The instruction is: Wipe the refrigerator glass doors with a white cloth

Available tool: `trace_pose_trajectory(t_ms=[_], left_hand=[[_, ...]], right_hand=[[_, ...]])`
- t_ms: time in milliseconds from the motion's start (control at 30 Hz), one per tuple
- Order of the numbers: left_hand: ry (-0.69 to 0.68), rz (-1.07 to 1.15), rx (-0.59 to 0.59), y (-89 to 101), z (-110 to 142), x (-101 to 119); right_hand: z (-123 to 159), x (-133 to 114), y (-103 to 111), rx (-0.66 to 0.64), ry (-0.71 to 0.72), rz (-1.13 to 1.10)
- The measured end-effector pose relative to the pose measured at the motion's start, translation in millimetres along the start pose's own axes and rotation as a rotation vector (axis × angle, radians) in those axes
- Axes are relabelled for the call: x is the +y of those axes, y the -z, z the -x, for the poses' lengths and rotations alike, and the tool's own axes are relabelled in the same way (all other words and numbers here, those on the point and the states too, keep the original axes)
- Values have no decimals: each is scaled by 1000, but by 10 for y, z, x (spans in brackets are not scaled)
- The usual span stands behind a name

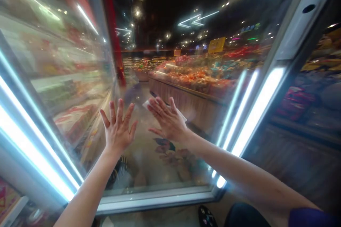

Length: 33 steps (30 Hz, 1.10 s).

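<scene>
My left hand (118, 127) lies flat against the glass door (149, 78) of a store cooler, fingers spread and holding nothing. My right hand (166, 118) is beside it, a little higher, palm pressed flat on a white cloth or paper (149, 104) against the same glass. The cloth shows past the fingertips and at the right of the hand. The door stands swung out, and the shop aisle and produce stands show through it.
Lit cooler shelves (61, 78) with packaged goods run along the left. Bright light strips (255, 110) line the door frame at right. The door's bottom frame (160, 200) is low in view. My dark shoe (206, 216) is below.
</scene>
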<state>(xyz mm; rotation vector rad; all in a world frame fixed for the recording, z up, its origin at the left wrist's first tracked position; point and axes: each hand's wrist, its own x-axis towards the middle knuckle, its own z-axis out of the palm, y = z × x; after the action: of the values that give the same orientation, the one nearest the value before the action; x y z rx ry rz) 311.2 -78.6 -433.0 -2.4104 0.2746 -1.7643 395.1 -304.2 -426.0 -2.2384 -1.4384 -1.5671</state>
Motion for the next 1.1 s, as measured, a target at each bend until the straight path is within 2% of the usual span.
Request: trace_pose_trajectory(t_ms=[100, 233, 400, 567, 633, 733, 867, 967, 1100], left_hand=[[7, 12, 5, -43, -69, 210], [-13, 42, -12, -126, -161, 610], [-76, 73, 7, -261, -381, 1116], [-124, 109, 1, -359, -587, 1501], [-152, 112, 7, -398, -654, 1613], [-172, 106, 17, -454, -745, 1759], [-156, 109, -5, -489, -811, 1905], [-154, 101, -29, -491, -838, 1945], [-150, 66, -2, -488, -855, 1914]], right_hand=[[143, 123, 76, 61, -116, 75], [518, 328, 109, 95, -76, 138], [733, 753, 231, 107, -305, 211], [1183, 963, 263, 140, -259, 200], [1266, 1114, 305, 171, -302, 203], [1247, 1339, 401, 224, -429, 192], [1323, 1354, 420, 193, -418, 169], [1359, 1403, 450, 189, -381, 158], [1267, 1599, 569, 248, -475, 113]])
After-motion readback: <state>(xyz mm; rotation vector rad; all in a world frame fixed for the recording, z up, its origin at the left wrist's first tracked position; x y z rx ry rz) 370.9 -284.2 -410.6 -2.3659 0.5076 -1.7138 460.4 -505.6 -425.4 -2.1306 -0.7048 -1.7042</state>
